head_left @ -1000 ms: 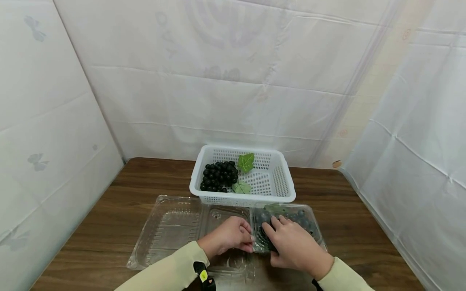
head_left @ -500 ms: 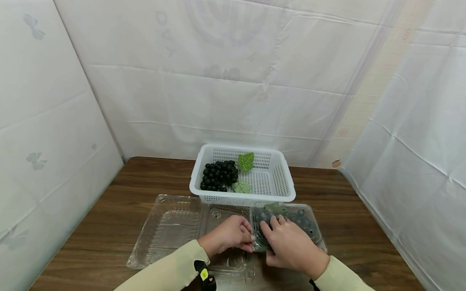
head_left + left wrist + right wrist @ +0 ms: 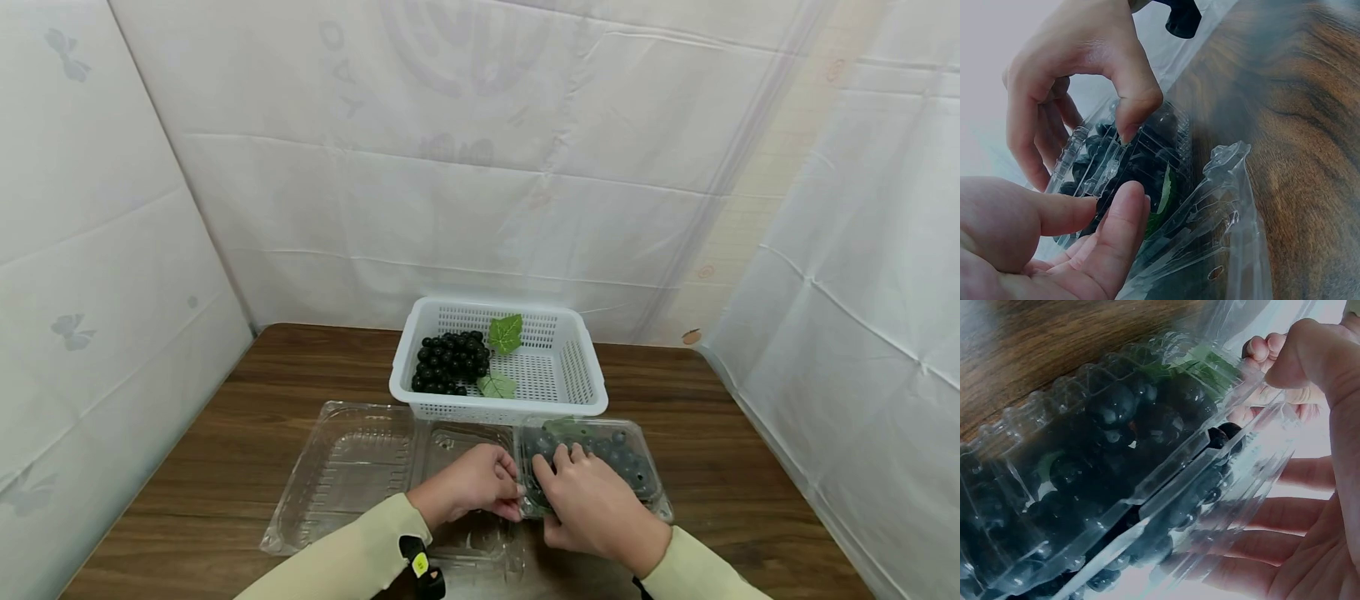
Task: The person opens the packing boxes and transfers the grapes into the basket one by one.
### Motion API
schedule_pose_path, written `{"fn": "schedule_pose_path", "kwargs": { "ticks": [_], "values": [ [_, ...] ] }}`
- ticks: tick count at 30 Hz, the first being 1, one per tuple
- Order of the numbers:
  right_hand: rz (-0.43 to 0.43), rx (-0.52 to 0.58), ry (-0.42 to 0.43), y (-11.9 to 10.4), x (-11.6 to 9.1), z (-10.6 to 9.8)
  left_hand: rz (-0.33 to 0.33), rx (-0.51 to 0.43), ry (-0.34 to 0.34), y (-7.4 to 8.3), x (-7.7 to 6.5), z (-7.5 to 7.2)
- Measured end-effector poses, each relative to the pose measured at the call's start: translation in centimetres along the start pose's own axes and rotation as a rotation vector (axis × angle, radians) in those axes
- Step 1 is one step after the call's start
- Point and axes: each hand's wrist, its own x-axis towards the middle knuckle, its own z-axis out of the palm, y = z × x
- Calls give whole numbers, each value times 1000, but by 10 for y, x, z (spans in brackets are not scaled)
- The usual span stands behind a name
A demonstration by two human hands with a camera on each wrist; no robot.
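A lidded clear plastic clamshell box [image 3: 636,462] with dark grapes [image 3: 1113,406] and a green leaf [image 3: 1200,365] inside lies on the table at right. My left hand [image 3: 480,483] is at its left edge, thumb and index finger pinching near the rim. My right hand [image 3: 596,508] holds the near side, its fingers spread over the lid [image 3: 1210,528] and its thumb against the rim. In the left wrist view, the right hand [image 3: 1085,50] arches over the box above the left hand [image 3: 1085,244]. Part of the near rim is hidden by the hands.
Behind the box stands a white perforated basket [image 3: 592,375] holding a bunch of dark grapes [image 3: 450,362] and green leaves [image 3: 506,333]. An open clear plastic container [image 3: 352,475] lies at left, partly under my left arm. White sheeting [image 3: 465,167] encloses the wooden table [image 3: 720,467].
My right hand has slid slightly left along the box, toward the left hand. The left hand has stayed at the box's edge.
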Motion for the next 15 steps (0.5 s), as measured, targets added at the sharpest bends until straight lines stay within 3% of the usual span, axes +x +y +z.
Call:
{"fn": "schedule_pose_path", "kwargs": {
  "ticks": [15],
  "values": [
    [-4, -17, 22, 3, 5, 2, -3, 36, -18, -2, 7, -4]
  ]
}}
